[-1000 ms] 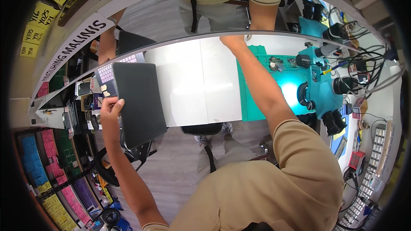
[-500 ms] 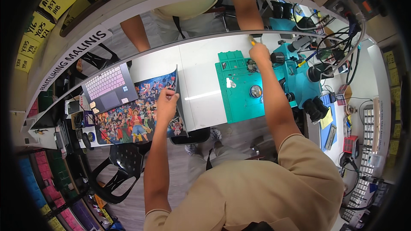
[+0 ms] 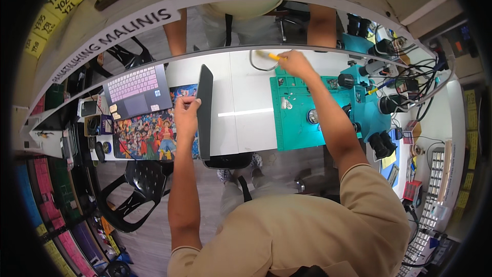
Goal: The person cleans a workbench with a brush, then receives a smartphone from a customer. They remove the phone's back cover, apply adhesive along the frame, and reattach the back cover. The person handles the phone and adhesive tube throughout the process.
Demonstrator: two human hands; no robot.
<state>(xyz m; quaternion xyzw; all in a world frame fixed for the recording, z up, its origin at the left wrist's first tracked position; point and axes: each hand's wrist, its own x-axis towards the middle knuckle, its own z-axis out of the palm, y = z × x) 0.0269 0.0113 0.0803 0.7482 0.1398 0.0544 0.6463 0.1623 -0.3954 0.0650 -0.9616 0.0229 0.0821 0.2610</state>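
My left hand (image 3: 185,115) pinches the lifted right part of a desk mat (image 3: 138,141), which has a colourful cartoon print and a black underside (image 3: 205,118) turned up to the right. An open laptop (image 3: 136,90) with a pale pink keyboard rests on that mat. My right hand (image 3: 296,65), at the far side of the white desk (image 3: 247,128), is closed on a yellow-handled tool (image 3: 274,56); its far end is blurred, perhaps a brush. A dark cable loop lies by it. Just right of it is a green repair mat (image 3: 292,131) with small parts on it.
A teal microscope (image 3: 376,118) and tangled cables stand at the right. A mirror runs along the desk's back. A black chair (image 3: 138,184) is under the left side, small boxes (image 3: 97,123) sit at the desk's left end, and coloured bins (image 3: 41,195) line the left.
The mat was folded over toward the left, then lowered, and now its right part stands raised again. My right hand now carries the yellow tool and has moved leftward since half a second ago.
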